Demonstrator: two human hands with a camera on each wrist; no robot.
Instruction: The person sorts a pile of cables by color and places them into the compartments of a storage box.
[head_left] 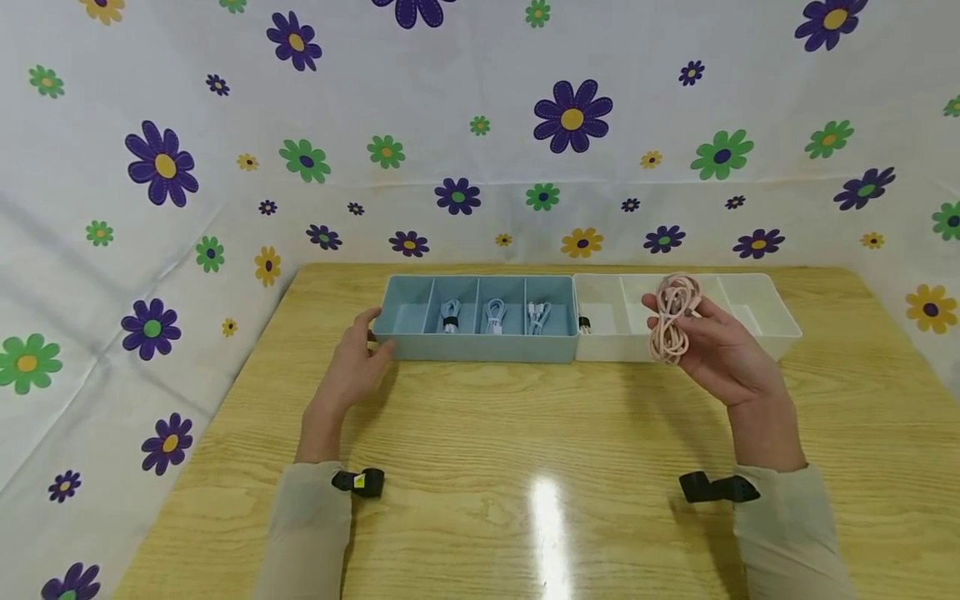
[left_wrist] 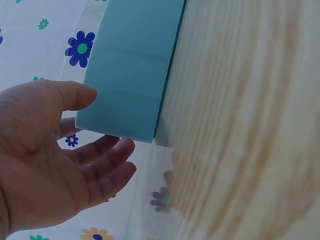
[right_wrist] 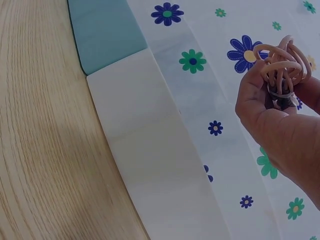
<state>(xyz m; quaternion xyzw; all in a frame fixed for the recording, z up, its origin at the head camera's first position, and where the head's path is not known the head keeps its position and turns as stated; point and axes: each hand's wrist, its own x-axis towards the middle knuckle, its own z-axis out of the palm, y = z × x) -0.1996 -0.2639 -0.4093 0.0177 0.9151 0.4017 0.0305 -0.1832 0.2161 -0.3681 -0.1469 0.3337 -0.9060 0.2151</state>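
My right hand [head_left: 726, 357] holds a looped pink cable [head_left: 670, 333] between thumb and fingers, raised above the front wall of the white divided box [head_left: 609, 350]. A dark tie on the bundle shows in the right wrist view. At the far left end of the blue divided box [head_left: 483, 349], my left hand [head_left: 354, 365] rests with thumb at the front wall and loosely bent fingers by the end wall. Bundled cables lie in the blue box: one with a black tie [head_left: 450, 317], a second bundle [head_left: 495, 317] and a third [head_left: 537, 317]. Its leftmost compartment holds nothing visible.
Both boxes stand end to end on the wooden table [head_left: 480, 442]. Part of a cable with a black tie [head_left: 584, 323] shows in the white box's leftmost compartment. A flower-patterned cloth [head_left: 495, 83] hangs behind and at the sides.
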